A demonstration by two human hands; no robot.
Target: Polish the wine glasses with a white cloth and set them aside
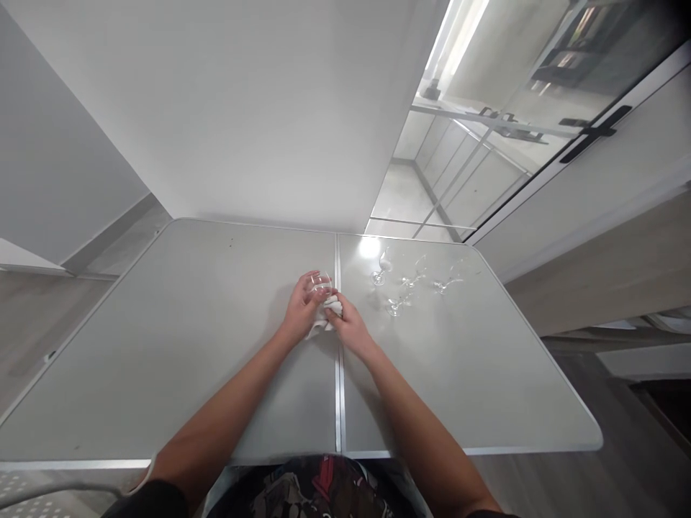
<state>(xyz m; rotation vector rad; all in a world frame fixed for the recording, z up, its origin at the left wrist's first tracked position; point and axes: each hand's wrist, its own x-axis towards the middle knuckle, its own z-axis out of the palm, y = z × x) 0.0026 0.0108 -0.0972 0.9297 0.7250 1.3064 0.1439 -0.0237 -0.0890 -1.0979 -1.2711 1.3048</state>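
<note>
Near the seam in the table's middle, my left hand point(300, 308) is closed around the clear bowl of a wine glass point(320, 282). My right hand point(348, 322) pinches a white cloth point(333, 306) against the lower part of that glass. Part of the cloth hangs down between the two hands. The glass's stem and foot are hidden by the cloth and fingers. Several more stemmed glasses stand to the right of my hands, among them one at the back point(381, 270) and one at the front point(394, 306).
The pale grey folding table point(188, 345) has a metal-edged seam point(339, 403) down its middle. A white wall point(259, 129) rises behind it. Glass panels with a dark door handle point(597, 133) stand at the far right. Another glass point(441, 286) is rightmost on the table.
</note>
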